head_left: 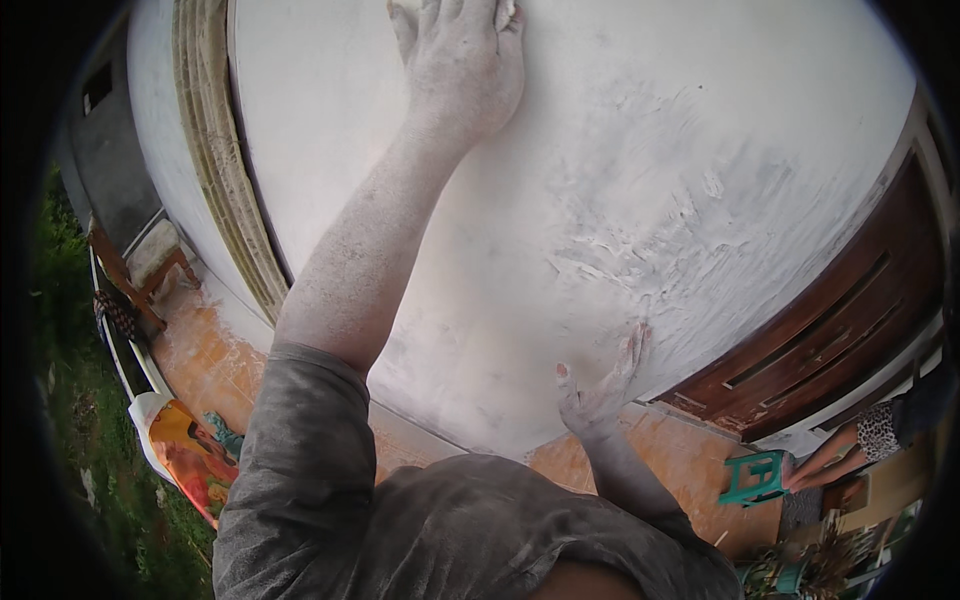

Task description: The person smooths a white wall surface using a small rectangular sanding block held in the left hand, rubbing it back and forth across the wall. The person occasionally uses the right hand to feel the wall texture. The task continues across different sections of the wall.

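My left hand (pixel 468 60), coated in white dust, is stretched up to the white wall (pixel 480 260). Its fingers press against the surface, partly cut off by the upper edge. A bit of something pale shows beside the fingers, but most of it is hidden under the hand. Lower down, my right hand (pixel 603 398) is held by the wall with its thumb and fingers apart and nothing in it. Whether it touches the wall I cannot tell. Rough, streaky white patches (pixel 660 240) lie on the wall above it.
A tan fluted strip (pixel 215 150) runs down the wall's left side. To the right are a brown wooden door (pixel 830 310), a green plastic stool (pixel 755 478) and a person's legs (pixel 835 458). Dusty orange tiles (pixel 200 345) cover the floor; a wooden chair (pixel 150 265) stands far left.
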Demonstrator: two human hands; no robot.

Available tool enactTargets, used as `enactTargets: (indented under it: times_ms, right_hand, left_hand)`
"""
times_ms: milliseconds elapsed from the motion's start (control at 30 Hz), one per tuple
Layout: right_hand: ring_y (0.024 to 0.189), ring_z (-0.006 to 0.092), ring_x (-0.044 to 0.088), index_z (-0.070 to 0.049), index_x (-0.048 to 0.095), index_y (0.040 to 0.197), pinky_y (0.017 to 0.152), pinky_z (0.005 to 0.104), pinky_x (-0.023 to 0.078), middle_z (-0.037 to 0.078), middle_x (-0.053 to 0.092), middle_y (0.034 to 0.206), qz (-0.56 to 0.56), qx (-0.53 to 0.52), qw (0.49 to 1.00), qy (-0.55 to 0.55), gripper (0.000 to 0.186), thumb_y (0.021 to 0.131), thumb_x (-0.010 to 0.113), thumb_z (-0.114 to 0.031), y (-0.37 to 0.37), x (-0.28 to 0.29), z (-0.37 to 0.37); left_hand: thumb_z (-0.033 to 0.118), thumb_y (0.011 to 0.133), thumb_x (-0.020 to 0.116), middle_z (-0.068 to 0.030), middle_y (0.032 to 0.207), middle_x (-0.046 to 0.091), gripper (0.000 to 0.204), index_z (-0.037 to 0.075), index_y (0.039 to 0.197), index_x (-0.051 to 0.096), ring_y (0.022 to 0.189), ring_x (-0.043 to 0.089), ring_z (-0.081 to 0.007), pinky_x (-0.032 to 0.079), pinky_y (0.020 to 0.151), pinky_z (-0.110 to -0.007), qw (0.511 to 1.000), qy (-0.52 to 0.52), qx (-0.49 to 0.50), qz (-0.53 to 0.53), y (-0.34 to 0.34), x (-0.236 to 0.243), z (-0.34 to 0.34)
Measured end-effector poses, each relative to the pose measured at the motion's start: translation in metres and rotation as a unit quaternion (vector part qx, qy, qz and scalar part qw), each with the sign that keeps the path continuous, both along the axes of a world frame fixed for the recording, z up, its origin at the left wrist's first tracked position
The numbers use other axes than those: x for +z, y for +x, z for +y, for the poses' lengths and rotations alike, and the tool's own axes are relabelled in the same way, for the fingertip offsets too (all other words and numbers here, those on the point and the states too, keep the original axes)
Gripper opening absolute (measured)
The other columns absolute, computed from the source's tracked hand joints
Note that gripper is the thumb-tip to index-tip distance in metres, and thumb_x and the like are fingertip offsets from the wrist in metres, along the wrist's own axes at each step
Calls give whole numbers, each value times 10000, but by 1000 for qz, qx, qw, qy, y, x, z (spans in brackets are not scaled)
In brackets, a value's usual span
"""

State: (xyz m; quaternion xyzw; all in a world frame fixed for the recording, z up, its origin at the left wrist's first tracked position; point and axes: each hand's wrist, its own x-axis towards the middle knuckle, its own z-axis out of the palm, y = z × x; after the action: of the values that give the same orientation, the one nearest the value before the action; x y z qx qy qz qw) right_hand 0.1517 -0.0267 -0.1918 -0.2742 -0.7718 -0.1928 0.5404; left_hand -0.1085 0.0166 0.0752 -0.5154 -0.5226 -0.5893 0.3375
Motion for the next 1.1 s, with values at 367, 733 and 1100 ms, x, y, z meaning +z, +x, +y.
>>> enactTargets:
  times_ms: [367,733,1100]
  right_hand:
    - [1506,501,202,31,157,1595,1204,655,183,297,200,1632,-25,-2,999,-35,937,934,690,-367,4,5,-8]
    - [1479,518,259,25,212,1583,1173,660,239,293,263,1608,11,6,999,-47,902,926,706,-347,0,1,-8]
    - [1503,501,246,41,262,1560,1192,640,209,297,302,1602,-7,-56,998,-21,861,955,673,-412,-12,-6,-5]
  left_hand:
    - [273,1093,391,-74,1625,378,511,271,1598,316,1520,318,-239,0,1266,-638,998,-56,3,24,-28,2,-2]
    - [249,1094,324,-123,1695,236,568,96,1632,224,1572,202,-276,18,1268,-592,995,-38,62,71,-35,4,5]
    - [291,1110,350,-29,1613,395,480,245,1588,347,1512,319,-189,133,1267,-566,984,-173,-38,-17,-64,13,4]
